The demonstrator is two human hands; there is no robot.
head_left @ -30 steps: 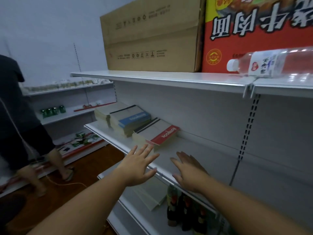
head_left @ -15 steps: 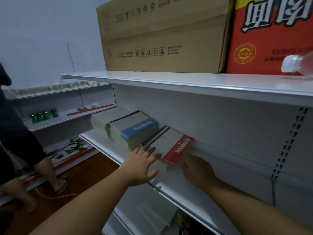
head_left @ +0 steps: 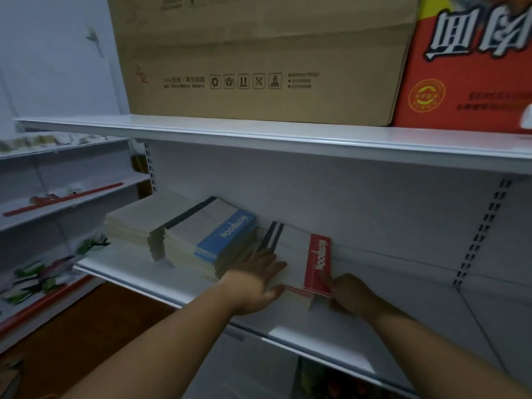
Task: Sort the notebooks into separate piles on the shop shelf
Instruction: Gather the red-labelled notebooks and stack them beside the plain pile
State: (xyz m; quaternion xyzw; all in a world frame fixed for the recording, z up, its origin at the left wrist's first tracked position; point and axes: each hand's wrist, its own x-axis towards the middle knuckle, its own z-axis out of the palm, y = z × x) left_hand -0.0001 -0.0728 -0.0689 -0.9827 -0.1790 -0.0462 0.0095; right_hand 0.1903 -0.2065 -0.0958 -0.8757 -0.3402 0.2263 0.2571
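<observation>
Three piles of notebooks lie on the white shop shelf [head_left: 138,264]. A plain cream pile [head_left: 138,223] is at the left, a blue-banded pile [head_left: 218,237] in the middle, a red-banded pile [head_left: 305,254] at the right. My left hand [head_left: 253,279] lies flat, fingers spread, against the left side of the red-banded pile. My right hand [head_left: 349,292] grips that pile's near right corner, thumb on the red band.
A brown cardboard box [head_left: 259,59] and a red carton [head_left: 472,64] stand on the upper shelf [head_left: 259,133]. More white shelving [head_left: 66,197] with goods runs along the left. A lower shelf holds items below my arms.
Both hands have moved forward onto the red-banded pile; the pile has turned squarer to the shelf's back. The view shifted closer, and the person at the left is out of view.
</observation>
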